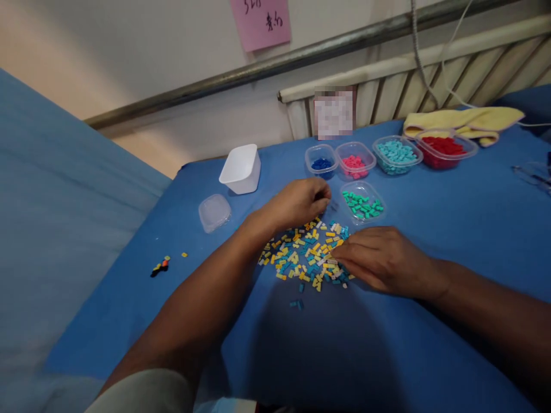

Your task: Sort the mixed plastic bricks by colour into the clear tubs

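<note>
A pink sheet (263, 24) with handwritten characters, cut off by the top of my view, hangs on a pale wall (163, 51) above a metal pipe (253, 73) slanting up to the right. Below the pipe, from my remote post, I see a ribbed, cream-coloured radiator (394, 100), its left end partly covered by a blurred-out paper (334, 116). A grey cord (415, 51) and a thinner white cord (453, 39) hang before it. A folded yellow cloth (458, 121) lies near the far edge of the blue-covered table (473, 229). Blue fabric (64, 195) drapes my left side.
</note>
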Demonstrator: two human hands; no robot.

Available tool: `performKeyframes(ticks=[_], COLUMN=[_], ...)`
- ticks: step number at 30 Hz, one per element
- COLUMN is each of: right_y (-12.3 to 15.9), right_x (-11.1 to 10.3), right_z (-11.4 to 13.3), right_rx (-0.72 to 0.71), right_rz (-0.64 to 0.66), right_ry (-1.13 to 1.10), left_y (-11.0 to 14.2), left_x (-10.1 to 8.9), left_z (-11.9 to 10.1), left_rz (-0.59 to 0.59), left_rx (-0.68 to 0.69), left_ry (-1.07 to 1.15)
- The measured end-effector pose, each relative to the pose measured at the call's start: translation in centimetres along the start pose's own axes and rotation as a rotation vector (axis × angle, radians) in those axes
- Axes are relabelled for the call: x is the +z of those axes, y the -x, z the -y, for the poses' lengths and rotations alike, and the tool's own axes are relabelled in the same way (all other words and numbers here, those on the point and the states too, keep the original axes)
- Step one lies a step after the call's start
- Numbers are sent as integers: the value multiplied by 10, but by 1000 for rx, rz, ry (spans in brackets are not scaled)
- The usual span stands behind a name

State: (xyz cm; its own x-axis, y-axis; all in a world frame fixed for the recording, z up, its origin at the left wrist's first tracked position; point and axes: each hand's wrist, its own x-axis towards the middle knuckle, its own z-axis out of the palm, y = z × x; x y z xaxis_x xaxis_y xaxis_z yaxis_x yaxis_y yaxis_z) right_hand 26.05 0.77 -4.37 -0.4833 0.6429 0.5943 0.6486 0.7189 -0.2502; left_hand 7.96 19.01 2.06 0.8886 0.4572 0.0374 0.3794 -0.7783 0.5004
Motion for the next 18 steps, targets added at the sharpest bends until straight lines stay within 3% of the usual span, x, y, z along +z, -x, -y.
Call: performKeyframes(ticks=[5, 9, 14, 18], right_y=[-2, -2, 0, 1], right_x=[-1, -2, -2, 0], right_z=[-1, -3, -4, -4], right_rx=[-5, 4, 6, 16], right_rz=[10, 6, 14, 9], right_ry=[7, 32, 27, -1], left_y=[-49, -60, -23, 22], left_x=[21, 23, -3, -23], left_z=[-12, -11, 9, 24], left_rz=[52, -36, -119, -78], left_rx=[94, 134, -2, -141], left_ry=[-60, -61, -66, -106])
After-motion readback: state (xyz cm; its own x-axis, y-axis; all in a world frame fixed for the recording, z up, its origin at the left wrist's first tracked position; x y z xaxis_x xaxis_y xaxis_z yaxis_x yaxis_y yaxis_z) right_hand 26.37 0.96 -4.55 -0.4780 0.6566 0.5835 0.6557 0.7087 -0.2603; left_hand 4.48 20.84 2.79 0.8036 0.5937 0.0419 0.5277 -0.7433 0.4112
